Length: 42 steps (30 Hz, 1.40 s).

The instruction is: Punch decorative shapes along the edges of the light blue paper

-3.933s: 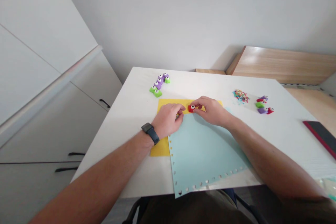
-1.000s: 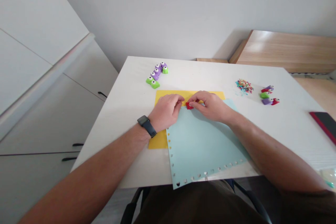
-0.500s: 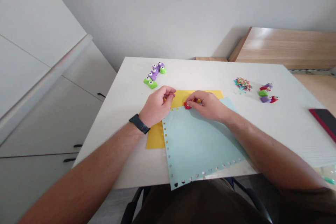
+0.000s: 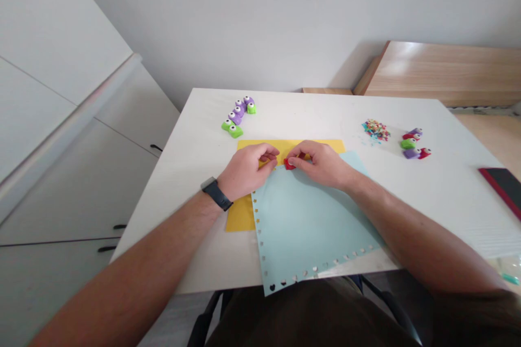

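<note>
A light blue sheet (image 4: 309, 217) lies over a yellow sheet (image 4: 240, 214), with small shapes cut along its left, bottom and top edges. At its top edge sits a small red punch (image 4: 289, 164), held between the thumb and fingers of my right hand (image 4: 319, 162). Just left of the punch, over the upper left corner of the blue sheet, is my left hand (image 4: 252, 168), its thumb and fingers apart and nothing visible between them. A dark watch is on my left wrist.
Several purple and green punches (image 4: 238, 114) stand at the back left. A pile of coloured paper bits (image 4: 376, 129) lies at the right, beside more punches (image 4: 412, 154). A black and red object (image 4: 504, 187) rests at the right edge.
My left hand has moved slightly right, closer to the red punch. The right hand stays almost where it was, still holding the punch.
</note>
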Motion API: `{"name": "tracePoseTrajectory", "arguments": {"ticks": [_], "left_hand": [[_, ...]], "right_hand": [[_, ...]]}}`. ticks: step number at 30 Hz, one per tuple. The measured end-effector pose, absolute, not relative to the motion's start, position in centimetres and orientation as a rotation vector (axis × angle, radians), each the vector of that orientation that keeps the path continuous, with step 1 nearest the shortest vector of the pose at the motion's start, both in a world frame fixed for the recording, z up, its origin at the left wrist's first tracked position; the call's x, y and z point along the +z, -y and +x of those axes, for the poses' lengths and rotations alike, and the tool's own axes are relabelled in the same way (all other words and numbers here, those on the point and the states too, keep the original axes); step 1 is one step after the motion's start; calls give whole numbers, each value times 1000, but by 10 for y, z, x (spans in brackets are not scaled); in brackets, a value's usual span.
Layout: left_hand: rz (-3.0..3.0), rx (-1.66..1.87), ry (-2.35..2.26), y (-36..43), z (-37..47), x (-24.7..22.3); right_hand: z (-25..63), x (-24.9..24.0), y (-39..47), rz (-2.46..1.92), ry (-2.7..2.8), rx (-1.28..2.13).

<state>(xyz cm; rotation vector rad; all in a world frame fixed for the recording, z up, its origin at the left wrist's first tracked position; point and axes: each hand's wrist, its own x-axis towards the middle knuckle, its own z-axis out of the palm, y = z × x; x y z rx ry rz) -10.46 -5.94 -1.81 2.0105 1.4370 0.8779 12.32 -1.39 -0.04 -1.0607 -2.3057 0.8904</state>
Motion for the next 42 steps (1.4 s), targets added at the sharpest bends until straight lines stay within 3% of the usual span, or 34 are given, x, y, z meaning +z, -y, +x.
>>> {"name": "tracePoseTrajectory", "arguments": {"ticks": [42], "left_hand": [[2171,760,-1428,64,-101,-20]], "right_hand": [[124,-3,16,-1027,2314,905]]}}
